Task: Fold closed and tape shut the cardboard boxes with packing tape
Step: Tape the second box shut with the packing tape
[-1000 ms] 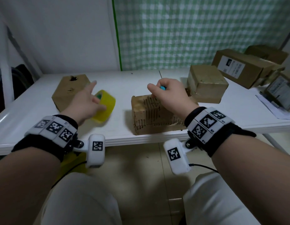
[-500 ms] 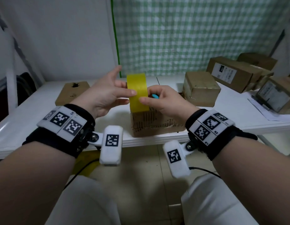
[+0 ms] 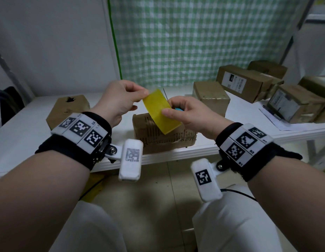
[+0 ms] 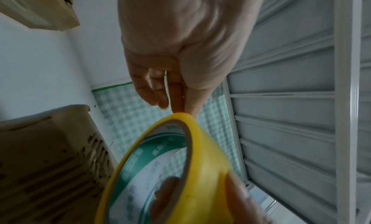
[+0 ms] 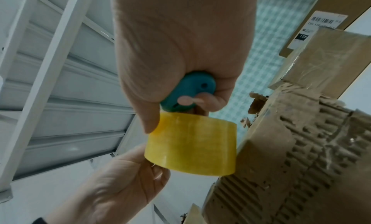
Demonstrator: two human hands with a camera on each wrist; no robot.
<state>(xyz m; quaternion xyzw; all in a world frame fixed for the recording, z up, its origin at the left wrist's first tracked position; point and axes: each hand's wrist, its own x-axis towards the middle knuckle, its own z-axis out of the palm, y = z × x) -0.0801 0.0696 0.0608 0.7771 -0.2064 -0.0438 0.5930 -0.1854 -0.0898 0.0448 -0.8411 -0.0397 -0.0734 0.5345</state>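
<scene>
teal tool mostly hidden — right grip

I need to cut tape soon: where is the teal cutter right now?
The cutter is tucked in the right hand, whose thumb also rests on the tape roll, held up with the left hand above the torn box.

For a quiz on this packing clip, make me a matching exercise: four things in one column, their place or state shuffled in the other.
Things:
1. tape roll
2. blue cutter
3. torn box
4. labelled box

Places or states:
A. at the table's near edge
B. far right on the table
C. tucked in the right hand
D. held between both hands

Pairs: 1-D, 2-C, 3-A, 4-B
</scene>
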